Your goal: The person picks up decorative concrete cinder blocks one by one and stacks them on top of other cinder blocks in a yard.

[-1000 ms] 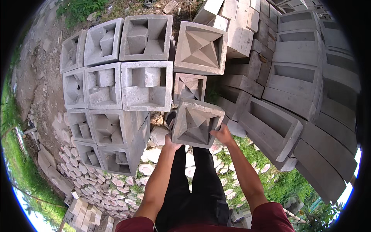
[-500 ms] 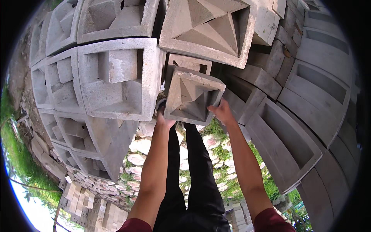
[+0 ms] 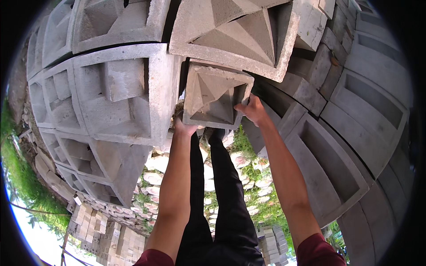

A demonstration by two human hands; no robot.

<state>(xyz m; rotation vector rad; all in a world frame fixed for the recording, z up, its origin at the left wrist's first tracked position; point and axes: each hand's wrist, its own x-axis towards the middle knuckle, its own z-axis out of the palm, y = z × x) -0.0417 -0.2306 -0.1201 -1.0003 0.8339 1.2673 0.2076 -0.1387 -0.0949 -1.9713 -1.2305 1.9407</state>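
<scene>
Between my two hands is a square grey concrete breeze block (image 3: 212, 113) with slanted triangular faces inside a raised rim. My left hand (image 3: 184, 127) grips its lower left corner, with the fingers mostly hidden behind it. On the right side, my right hand (image 3: 253, 111) holds the edge, the thumb over the front rim. Just above the held block sits a larger concrete block (image 3: 235, 44) with a similar pyramid-like pattern. Whether the held block's far side touches anything behind it I cannot tell.
Stacked concrete blocks with deep recesses (image 3: 159, 93) rise close on the left. Along the right stand long hollow concrete blocks (image 3: 306, 177). Below, stone paving (image 3: 153, 177) with grass lies around my legs. Smaller pale blocks (image 3: 122, 244) are piled at the lower left.
The held block has moved up and slightly left, nearer the large block, and now covers the smaller block that showed behind it. Both my hands moved along with it.
</scene>
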